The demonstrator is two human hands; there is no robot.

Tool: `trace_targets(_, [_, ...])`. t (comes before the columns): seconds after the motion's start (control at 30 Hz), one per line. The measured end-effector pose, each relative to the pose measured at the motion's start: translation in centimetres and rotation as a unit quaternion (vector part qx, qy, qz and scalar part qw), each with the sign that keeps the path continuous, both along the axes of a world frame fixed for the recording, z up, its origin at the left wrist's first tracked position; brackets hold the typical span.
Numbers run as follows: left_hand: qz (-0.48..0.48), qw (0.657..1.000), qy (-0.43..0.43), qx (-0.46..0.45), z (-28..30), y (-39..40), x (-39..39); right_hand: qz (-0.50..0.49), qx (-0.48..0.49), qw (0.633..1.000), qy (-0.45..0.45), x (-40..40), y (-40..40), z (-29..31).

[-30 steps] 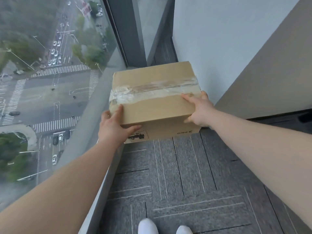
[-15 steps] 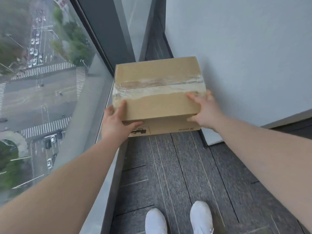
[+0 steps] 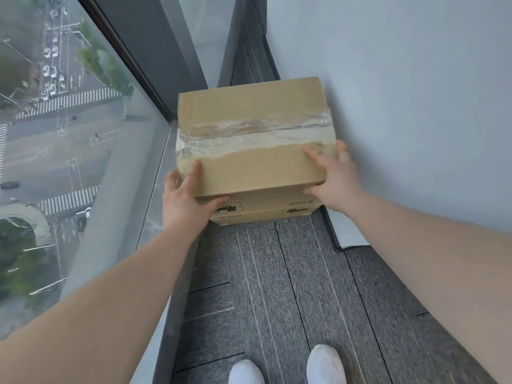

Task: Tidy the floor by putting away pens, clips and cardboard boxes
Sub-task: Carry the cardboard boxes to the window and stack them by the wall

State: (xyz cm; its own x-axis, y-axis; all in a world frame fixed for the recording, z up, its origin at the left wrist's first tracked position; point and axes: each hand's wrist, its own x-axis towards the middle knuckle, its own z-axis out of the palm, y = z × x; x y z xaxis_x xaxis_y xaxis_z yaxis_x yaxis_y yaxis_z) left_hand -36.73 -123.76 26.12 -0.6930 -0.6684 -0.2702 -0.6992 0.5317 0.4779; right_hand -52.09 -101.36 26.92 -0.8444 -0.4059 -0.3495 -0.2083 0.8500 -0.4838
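Note:
A brown cardboard box (image 3: 249,112), taped across its top with clear tape, is held between both my hands low over the carpet, in the narrow gap between window and wall. My left hand (image 3: 185,198) grips its near left corner, thumb on top. My right hand (image 3: 332,178) clasps the near right corner, fingers on the lid. Black printed marks show on the box's near side. Whether its base touches the floor is unclear.
A floor-to-ceiling window (image 3: 69,134) with a grey sill (image 3: 155,200) runs along the left. A white wall (image 3: 401,106) stands close on the right. Grey striped carpet (image 3: 277,286) lies underfoot, with my two white shoes (image 3: 324,361) at the bottom edge.
I have stepped forward into the gap between window and wall, and the box has gone lower and closer to the wall. Both hands keep the same grip.

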Motion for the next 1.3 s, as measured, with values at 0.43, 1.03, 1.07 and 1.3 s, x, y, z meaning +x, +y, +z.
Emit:
trace_targets(0.43, [0.006, 1.000, -0.006, 0.006, -0.5, 0.4, 0.1, -0.007, -0.003, 1.000, -0.004, -0.1, 0.1, -1.0])
trace_targets(1.03, [-0.105, 0.983, -0.127, -0.087, 3.4, 1.9, 2.7, -0.026, 0.021, 0.999, -0.012, 5.9, 3.3, 1.0])
trace_targets(1.07, [-0.125, 0.980, -0.119, -0.100, 3.7, 2.4, 3.3, -0.033, 0.020, 0.999, -0.031, 7.1, 4.1, 1.1])
trace_targets(1.3, [-0.336, 0.917, -0.204, -0.064, 3.6, 8.1, 4.0, -0.105, 0.054, 0.986, -0.114, 13.8, 12.2, 2.0])
